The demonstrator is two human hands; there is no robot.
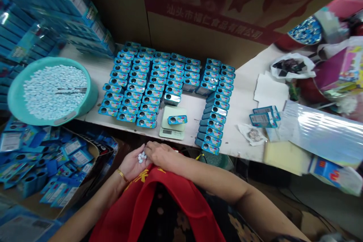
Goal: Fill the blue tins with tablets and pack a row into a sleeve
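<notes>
My left hand (134,163) is cupped, palm up, in front of the table edge, with several pale blue candies (142,157) in it. Against its fingertips rests my right hand (160,154), fingers curled; whatever they hold, if anything, is hidden. Just beyond the hands is a small white weighing scale (166,132), bearing one blue candy box (177,120) with a round dark opening on top. Upright blue boxes (146,107) stand in rows behind and left of the scale. Another group of boxes (212,134) stands to its right. Candies lie on a few box tops.
At the left, a turquoise bowl (92,96) holds many pale candies and a tong-like metal tool (70,90). Below it, a carton (93,155) contains loose blue boxes. A large cardboard box (127,11) blocks the back. Papers, bags and two blue boxes (262,120) lie right.
</notes>
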